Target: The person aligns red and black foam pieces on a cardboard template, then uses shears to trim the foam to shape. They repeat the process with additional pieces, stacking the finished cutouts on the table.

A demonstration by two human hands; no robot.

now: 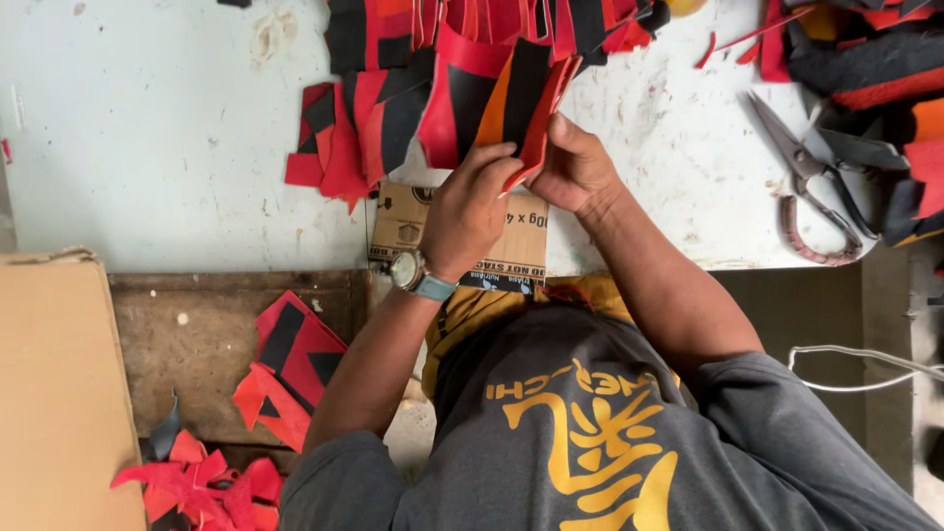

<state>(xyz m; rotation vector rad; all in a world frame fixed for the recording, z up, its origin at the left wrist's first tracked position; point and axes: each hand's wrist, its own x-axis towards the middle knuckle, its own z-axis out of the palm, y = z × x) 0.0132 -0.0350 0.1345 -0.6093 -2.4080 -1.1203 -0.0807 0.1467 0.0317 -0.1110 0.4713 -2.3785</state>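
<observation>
We see our two hands meeting over the pale, scratched painted worktop, and we take this worktop as our landmark. Our left hand, with a round wristwatch on a blue-green strap, is closed with the fingers pinching a folded red, black and orange leather-like piece. Our right hand is closed on the same piece from the other side, so both hands grip it together. The piece stands almost upright above the near edge of the worktop, and its thin red border is pressed between the fingers.

Under the hands, a flat brown cardboard sheet with printing lies over the near edge of the worktop. Just behind the held piece, a loose pile of red and black cut sheets spreads on the worktop; the sheets are flat, with straight cut sides and sharp corners, and they overlap each other. At the far right side of the worktop lie large metal scissors with wrapped handles, beside more black and red offcuts.

Below the worktop, on the left, a dark rough wooden surface carries more red and black pieces, and small red scraps lie lower down. A plain brown cardboard box stands at the far left. A white cable runs low at the right.
</observation>
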